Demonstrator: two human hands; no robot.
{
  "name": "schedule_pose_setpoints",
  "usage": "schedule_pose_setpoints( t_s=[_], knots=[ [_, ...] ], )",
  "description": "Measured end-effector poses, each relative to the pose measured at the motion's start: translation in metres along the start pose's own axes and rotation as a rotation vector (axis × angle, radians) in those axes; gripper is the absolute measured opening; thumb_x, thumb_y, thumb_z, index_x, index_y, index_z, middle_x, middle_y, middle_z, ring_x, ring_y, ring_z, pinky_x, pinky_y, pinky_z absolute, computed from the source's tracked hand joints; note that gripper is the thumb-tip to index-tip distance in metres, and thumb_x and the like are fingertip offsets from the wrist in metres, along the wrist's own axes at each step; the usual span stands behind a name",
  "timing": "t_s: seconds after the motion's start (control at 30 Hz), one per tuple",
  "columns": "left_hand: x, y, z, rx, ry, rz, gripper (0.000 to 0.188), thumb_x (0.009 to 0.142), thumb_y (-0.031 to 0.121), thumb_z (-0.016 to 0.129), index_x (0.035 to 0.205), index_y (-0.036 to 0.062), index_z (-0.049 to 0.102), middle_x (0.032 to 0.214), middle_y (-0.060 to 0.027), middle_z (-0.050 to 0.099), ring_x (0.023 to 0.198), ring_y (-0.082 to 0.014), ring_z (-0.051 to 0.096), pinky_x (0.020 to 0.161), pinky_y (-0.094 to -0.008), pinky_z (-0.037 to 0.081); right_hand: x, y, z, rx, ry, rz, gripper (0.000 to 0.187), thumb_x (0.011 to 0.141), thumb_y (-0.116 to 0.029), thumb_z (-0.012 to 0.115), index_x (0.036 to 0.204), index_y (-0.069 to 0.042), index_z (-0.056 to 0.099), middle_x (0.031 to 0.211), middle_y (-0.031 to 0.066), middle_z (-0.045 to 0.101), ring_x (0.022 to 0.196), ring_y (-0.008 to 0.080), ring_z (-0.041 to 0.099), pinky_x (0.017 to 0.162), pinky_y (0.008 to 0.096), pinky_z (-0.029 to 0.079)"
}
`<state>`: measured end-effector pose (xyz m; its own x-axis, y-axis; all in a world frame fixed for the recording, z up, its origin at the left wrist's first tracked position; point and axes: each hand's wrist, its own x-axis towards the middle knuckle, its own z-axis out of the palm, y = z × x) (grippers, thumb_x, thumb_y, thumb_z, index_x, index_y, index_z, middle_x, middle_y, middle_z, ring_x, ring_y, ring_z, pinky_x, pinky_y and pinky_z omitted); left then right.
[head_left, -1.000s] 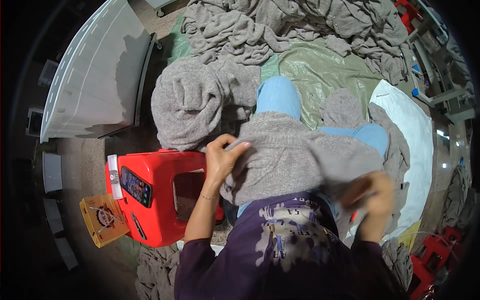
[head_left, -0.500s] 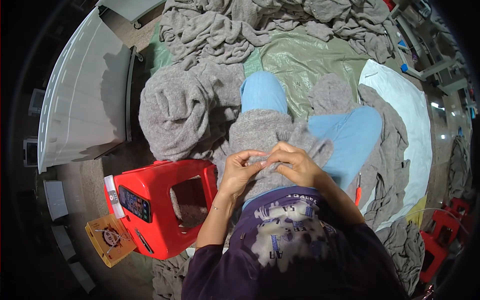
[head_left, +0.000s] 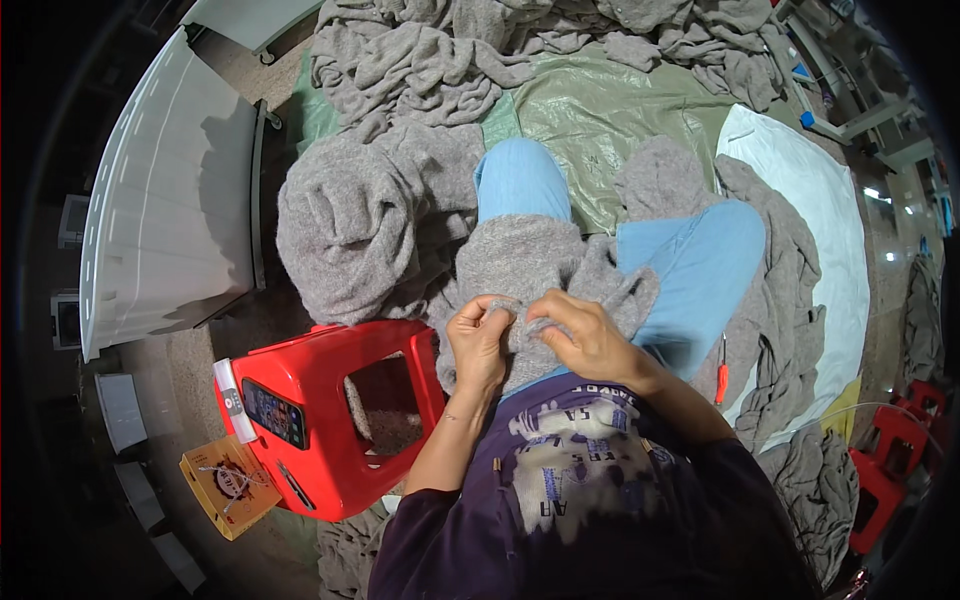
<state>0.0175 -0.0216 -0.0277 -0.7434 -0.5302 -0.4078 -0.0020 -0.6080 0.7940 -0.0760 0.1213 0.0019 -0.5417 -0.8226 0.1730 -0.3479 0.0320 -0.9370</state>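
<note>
A grey knitted garment (head_left: pixel 520 255) lies across my lap, over my blue trousers. My left hand (head_left: pixel 480 338) pinches a fold of the knit between thumb and fingers. Close beside it, my right hand (head_left: pixel 583 335) also has its fingertips closed on the knit, a small gap from the left. Whether anything tiny, such as a needle, sits between the fingertips is too small to make out. More of the fabric bunches up past my right hand, against the thigh.
At left stands a red plastic stool (head_left: pixel 330 400) bearing a phone (head_left: pixel 274 413) and a black pen-like tool (head_left: pixel 296 486). A yellow box (head_left: pixel 228 483) is beside it. Grey knit piles (head_left: pixel 345 225) surround me on a green sheet (head_left: pixel 610 115). A red-handled tool (head_left: pixel 722 383) lies at right.
My hands have drawn slightly apart at the fingertips, and a raised bit of knit now shows between them. The whole view has shifted a little.
</note>
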Motion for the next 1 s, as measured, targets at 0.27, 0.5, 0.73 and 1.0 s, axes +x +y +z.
schedule_pose_setpoints(
  t_s=[0.27, 0.5, 0.73, 1.0],
  knots=[
    [-0.001, 0.022, -0.005, 0.310, -0.135, -0.206, 0.015, 0.076, -0.009, 0.061, 0.088, -0.0014, 0.066, 0.069, 0.0027, 0.060, 0.056, -0.0009, 0.049, 0.052, -0.0159, 0.038, -0.001, 0.006, -0.004, -0.013, 0.058, -0.008, 0.025, 0.081, 0.000, 0.058, 0.105, -0.002, 0.052, 0.093, 0.0186, 0.061, 0.079, 0.0378, 0.063, 0.063, 0.0401, 0.049],
    [0.005, -0.008, 0.018, 0.234, 0.129, 0.186, 0.009, 0.079, -0.007, 0.060, 0.085, -0.0028, 0.065, 0.068, 0.0028, 0.059, 0.056, -0.0007, 0.048, 0.050, -0.0161, 0.036, 0.001, -0.005, 0.011, -0.087, -0.091, -0.106, 0.028, 0.079, -0.001, 0.060, 0.106, -0.002, 0.052, 0.091, 0.0184, 0.059, 0.078, 0.0385, 0.062, 0.062, 0.0410, 0.050],
    [0.014, 0.007, 0.011, 0.202, 0.028, 0.030, 0.010, 0.079, -0.004, 0.062, 0.088, 0.0003, 0.064, 0.075, 0.0010, 0.061, 0.062, -0.0035, 0.051, 0.055, -0.0177, 0.040, -0.007, -0.004, 0.007, -0.172, 0.137, -0.181, 0.028, 0.071, 0.006, 0.064, 0.098, -0.002, 0.061, 0.089, 0.0132, 0.058, 0.070, 0.0305, 0.061, 0.060, 0.0359, 0.049],
    [-0.017, 0.039, 0.019, -0.149, -0.103, -0.192, 0.005, 0.083, 0.002, 0.063, 0.078, 0.0036, 0.062, 0.076, 0.0002, 0.061, 0.071, -0.0058, 0.054, 0.070, -0.0216, 0.041, -0.007, -0.017, 0.006, -0.379, 0.347, -0.509, 0.036, 0.060, 0.007, 0.072, 0.094, 0.001, 0.063, 0.085, 0.0117, 0.062, 0.067, 0.0231, 0.065, 0.054, 0.0296, 0.052]
  ],
)
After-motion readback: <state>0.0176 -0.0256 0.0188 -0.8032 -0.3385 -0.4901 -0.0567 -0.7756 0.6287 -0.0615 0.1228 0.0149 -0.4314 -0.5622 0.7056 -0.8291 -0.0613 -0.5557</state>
